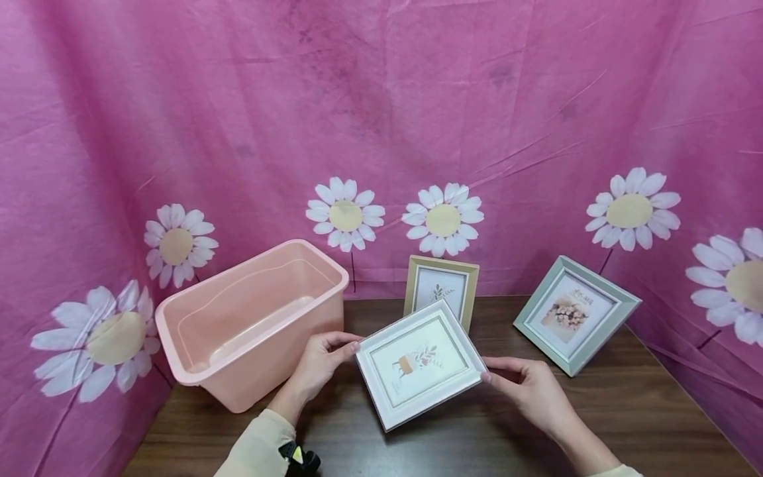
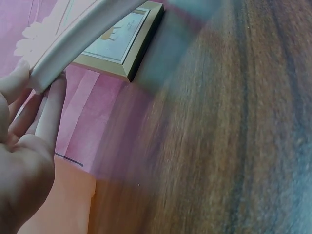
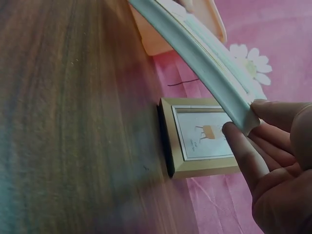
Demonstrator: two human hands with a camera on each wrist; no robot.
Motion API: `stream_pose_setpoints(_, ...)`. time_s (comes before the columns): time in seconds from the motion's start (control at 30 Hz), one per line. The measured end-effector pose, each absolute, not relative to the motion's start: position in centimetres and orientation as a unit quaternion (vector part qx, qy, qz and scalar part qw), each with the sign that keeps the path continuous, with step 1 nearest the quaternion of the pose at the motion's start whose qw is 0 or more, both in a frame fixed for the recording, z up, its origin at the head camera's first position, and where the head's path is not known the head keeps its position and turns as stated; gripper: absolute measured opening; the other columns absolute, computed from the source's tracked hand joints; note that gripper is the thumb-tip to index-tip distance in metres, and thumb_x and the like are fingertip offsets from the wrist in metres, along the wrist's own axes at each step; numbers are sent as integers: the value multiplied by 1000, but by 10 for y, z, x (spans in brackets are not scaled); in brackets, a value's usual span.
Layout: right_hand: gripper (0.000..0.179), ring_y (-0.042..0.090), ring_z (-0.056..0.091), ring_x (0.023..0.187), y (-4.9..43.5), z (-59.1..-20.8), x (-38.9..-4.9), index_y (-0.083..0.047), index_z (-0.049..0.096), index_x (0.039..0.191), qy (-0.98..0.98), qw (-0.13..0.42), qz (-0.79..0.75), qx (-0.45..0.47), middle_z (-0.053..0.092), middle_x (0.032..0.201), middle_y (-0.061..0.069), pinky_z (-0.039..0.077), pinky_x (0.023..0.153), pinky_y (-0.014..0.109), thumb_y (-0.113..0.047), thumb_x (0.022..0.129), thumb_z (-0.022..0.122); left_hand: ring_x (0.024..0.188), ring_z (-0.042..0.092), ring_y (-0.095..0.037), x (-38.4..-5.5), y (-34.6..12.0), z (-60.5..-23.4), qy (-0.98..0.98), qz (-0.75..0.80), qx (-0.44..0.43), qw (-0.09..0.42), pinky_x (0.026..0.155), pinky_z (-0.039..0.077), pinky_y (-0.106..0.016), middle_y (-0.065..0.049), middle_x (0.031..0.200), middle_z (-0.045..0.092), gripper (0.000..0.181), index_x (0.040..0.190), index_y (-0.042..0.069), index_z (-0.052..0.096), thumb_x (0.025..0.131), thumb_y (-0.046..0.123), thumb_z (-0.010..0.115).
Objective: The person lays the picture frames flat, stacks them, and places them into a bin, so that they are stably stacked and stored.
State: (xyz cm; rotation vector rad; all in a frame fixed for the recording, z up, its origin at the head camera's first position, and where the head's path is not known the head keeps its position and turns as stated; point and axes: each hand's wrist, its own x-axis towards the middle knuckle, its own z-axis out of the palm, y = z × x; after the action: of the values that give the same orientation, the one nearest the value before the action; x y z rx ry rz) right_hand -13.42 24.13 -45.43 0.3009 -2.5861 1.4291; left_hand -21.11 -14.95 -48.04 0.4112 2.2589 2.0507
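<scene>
A white picture frame (image 1: 422, 364) with a plant print is held tilted above the table between both hands. My left hand (image 1: 322, 363) pinches its left corner between thumb and fingers. At the opposite corner, my right hand (image 1: 533, 391) pinches it the same way. In the left wrist view the white frame (image 2: 73, 46) shows edge-on, gripped by the left hand (image 2: 31, 131). The right wrist view has the right hand (image 3: 278, 161) on the other end of its edge. Behind it stands a gold picture frame (image 1: 469, 291), partly hidden by the white one.
At the left a pink plastic bin (image 1: 280, 351) stands on the dark wooden table (image 1: 477, 444), close to the left hand. A grey-green picture frame (image 1: 616, 318) with a flower print stands tilted at the right. Pink daisy-print cloth (image 1: 381, 99) hangs behind the table.
</scene>
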Motion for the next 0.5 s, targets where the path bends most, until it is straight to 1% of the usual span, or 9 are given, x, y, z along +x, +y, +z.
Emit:
stream_pose_setpoints(0.1,25,-8,68,91,241,-456,-129,-5,83,117,-870,68,478,102,84,105,7,56,71,18,-15,94,84,89,73,-3,-212,-147,-480,738,665,107,28,84,60,-21,-10,106,83,24,119,-11,76,101,6,74)
stream_pose_setpoints(0.2,24,-8,68,90,240,-458,-124,-3,83,116,-865,51,487,108,84,104,7,57,71,18,-14,95,83,87,72,-4,-213,-144,-479,741,665,89,23,82,60,-21,-11,104,83,22,116,-10,77,100,5,75)
stream_pose_setpoints(0.33,23,-7,68,90,239,-463,-120,1,82,115,-860,38,494,119,84,105,10,59,72,18,-11,96,81,85,71,-4,-215,-143,-478,741,667,77,19,81,59,-20,-17,105,82,23,115,-11,76,99,5,76)
stream_pose_setpoints(0.43,24,-8,67,90,237,-467,-116,2,81,115,-860,24,496,122,84,105,11,59,72,18,-13,97,81,86,71,-3,-216,-142,-478,742,666,70,20,81,60,-20,-22,109,81,24,116,-11,77,99,7,77)
stream_pose_setpoints(0.5,24,-8,68,90,236,-469,-113,2,81,115,-859,16,498,119,84,105,11,59,72,18,-14,97,81,86,72,-3,-217,-142,-478,743,666,63,22,82,60,-20,-23,110,81,25,116,-11,77,99,7,77)
